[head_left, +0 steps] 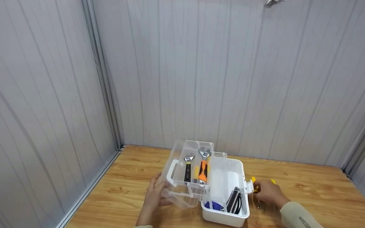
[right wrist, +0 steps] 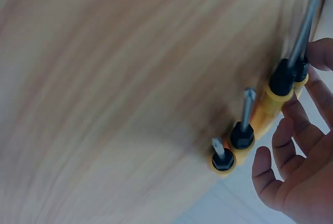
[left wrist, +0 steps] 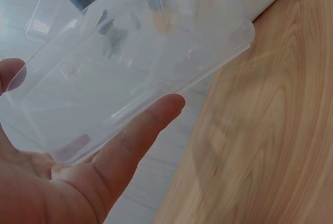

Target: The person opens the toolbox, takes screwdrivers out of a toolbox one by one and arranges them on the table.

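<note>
Your left hand [head_left: 154,191] grips the clear plastic lid [left wrist: 130,78]; your right hand [head_left: 267,190] curls beside yellow-handled steel screwdrivers [right wrist: 267,108], its hold unclear.
They're on the wood-grain desk [head_left: 315,190], near the white plastic toolbox [head_left: 223,218]; pinch one squarely by its handle and brace the lid.

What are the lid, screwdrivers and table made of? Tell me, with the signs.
Lid: probably smooth, hard plastic; it is see-through, with glints along an edge.
Screwdrivers: shafts look like polished metal, silvery and catching light; the yellow and black handles are likely plastic, by their even colour.
Table: smooth-looking, with brown wood grain; real wood or printed laminate, I can't tell.
</note>
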### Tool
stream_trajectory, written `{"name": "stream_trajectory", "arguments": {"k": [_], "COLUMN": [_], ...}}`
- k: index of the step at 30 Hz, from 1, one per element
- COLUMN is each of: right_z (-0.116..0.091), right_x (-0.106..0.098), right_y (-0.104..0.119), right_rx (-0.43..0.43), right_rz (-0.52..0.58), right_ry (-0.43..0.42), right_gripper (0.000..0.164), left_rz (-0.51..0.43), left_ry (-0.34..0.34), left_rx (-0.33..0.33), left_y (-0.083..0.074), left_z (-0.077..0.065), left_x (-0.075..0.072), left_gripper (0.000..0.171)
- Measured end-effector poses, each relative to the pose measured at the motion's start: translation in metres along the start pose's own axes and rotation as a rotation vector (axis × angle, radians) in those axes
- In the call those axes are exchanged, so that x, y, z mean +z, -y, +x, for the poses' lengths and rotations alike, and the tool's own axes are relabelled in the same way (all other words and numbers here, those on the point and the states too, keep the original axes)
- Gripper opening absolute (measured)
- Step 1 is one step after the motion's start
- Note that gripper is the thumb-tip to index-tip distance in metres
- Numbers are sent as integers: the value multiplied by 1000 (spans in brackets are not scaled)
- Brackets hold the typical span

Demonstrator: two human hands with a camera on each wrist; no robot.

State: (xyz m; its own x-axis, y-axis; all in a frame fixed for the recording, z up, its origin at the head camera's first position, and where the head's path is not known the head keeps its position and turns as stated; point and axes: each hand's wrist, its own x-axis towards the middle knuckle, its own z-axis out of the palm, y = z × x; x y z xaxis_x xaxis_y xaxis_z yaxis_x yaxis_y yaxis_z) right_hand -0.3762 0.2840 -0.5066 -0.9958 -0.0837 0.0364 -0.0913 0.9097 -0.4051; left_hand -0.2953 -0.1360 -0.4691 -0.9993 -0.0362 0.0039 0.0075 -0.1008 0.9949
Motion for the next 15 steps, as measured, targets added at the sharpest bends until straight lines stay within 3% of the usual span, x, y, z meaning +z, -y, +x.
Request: {"name": "stream_trajectory", "arguments": {"k": [5, 15], "right_z": [0, -2], "right_x": [2, -5], "right_y": [-1, 0], "right_rx": [-4, -43], "right_rz": [-13, 27], "right_ry": [4, 0], "right_gripper": [18, 15], "left_rz": [-14, -17], "left_ry": [7, 23], "left_rx": [0, 8], "left_y": [-6, 4], "left_z": [-4, 2], "left_x": [1, -1], "left_gripper": [59, 62]}}
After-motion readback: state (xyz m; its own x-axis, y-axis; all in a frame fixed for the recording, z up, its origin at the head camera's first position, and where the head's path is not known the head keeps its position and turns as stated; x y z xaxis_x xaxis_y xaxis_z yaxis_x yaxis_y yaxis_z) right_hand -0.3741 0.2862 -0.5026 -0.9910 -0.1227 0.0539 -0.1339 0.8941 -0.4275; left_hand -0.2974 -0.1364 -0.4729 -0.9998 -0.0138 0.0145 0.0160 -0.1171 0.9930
